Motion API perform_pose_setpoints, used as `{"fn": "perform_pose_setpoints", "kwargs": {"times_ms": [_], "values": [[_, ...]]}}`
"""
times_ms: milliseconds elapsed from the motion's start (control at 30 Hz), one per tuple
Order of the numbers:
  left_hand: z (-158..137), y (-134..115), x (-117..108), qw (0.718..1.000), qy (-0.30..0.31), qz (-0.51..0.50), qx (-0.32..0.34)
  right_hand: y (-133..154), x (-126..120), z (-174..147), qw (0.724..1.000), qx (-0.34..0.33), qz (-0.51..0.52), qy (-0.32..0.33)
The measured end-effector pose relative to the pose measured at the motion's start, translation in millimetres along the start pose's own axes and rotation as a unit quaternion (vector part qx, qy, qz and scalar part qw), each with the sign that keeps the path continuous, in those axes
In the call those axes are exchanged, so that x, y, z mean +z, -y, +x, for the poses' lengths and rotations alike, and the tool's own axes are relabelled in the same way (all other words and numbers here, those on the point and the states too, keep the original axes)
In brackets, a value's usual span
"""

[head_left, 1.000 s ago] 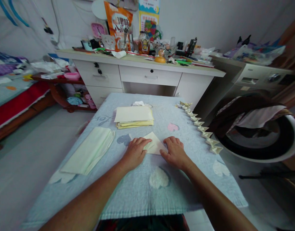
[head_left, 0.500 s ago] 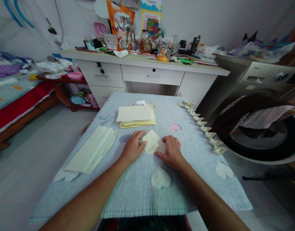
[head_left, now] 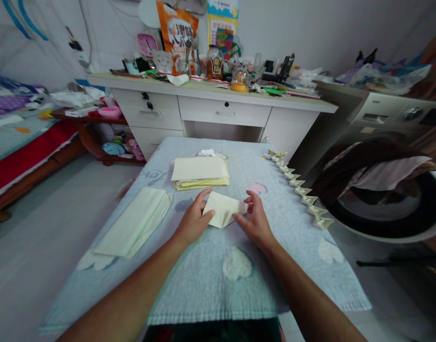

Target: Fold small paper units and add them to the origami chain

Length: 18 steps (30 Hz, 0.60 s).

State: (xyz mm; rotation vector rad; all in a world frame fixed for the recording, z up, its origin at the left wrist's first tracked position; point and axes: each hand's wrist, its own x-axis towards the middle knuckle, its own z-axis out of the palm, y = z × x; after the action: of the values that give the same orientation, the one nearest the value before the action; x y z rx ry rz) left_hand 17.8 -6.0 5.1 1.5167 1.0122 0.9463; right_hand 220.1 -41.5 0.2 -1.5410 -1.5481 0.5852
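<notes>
Between my hands is a small folded sheet of pale cream paper [head_left: 223, 209], creased near its lower edge. My left hand [head_left: 196, 216] grips its left side, thumb on top and fingers behind. At its right corner my right hand [head_left: 254, 216] pinches the paper, thumb in front and fingers curled behind. Just beyond lies a stack of cream and yellow paper [head_left: 200, 170]. To the left is a pile of larger pale green folded paper [head_left: 134, 222]. Along the right side runs a row of folded paper pieces [head_left: 303, 191] with pointed tips, the farthest one patterned.
A light blue cloth [head_left: 189, 280] with heart shapes covers the table. Behind stands a white desk [head_left: 225, 111] crowded with jars, a pink clock and an orange bag. At right is a washing machine [head_left: 382, 114] with cloth hanging from its open door. A bed [head_left: 29, 147] stands at left.
The paper has gone from a compact, many-sided shape to a wider one, its right part drawn out to the right. My right hand has turned and its fingers have lifted off the cloth.
</notes>
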Motion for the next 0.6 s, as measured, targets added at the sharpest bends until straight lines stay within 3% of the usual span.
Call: {"fn": "perform_pose_setpoints", "kwargs": {"times_ms": [133,333,600], "values": [[-3,-8,10,0.994,-0.031,-0.106,-0.011,-1,0,2,0.986,0.070,0.144,-0.035],[-7,-9,15,0.991,-0.027,-0.129,-0.011,4,3,1,0.952,0.069,0.293,0.043],[-10,-4,14,0.998,0.034,-0.056,0.015,7,4,3,0.959,0.073,0.266,0.057]]}}
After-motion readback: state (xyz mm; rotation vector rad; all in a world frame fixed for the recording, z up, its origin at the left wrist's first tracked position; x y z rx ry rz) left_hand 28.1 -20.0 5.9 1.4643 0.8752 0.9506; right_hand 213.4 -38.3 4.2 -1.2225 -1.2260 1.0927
